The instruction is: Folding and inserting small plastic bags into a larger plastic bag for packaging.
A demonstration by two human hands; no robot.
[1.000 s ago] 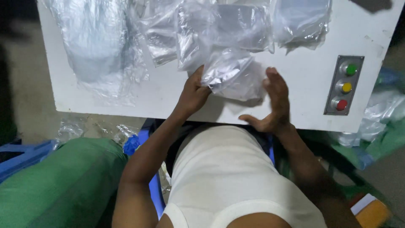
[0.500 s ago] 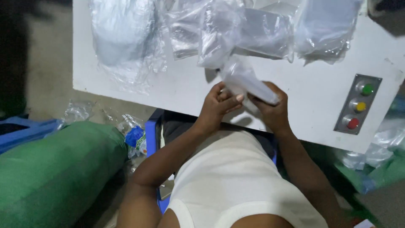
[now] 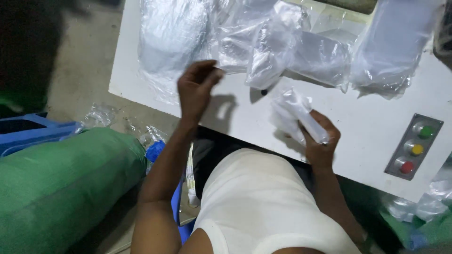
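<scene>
A person seated at a white surface (image 3: pixel 358 122) works with clear plastic bags. The right hand (image 3: pixel 320 136), at about 4 o'clock from the middle of the view, is clamped around a small packet (image 3: pixel 294 113): a white folded item inside crinkled clear film, held tilted above the near edge of the surface. The left hand (image 3: pixel 195 87), at about 10 o'clock, is raised well apart from the right, fingers pinched together at the edge of a clear bag (image 3: pixel 235 47) lying in the pile (image 3: pixel 301 51) along the far side. The bags are glossy, wrinkled and overlapping, so their edges are hard to separate. To do this well, I judge the pinch should catch a single film layer and lift gently, while the right hand keeps the packet steady. A grey panel (image 3: pixel 413 146) with green, yellow and red buttons sits at 3 o'clock. A green roll (image 3: pixel 61 188) lies at 8 o'clock.
</scene>
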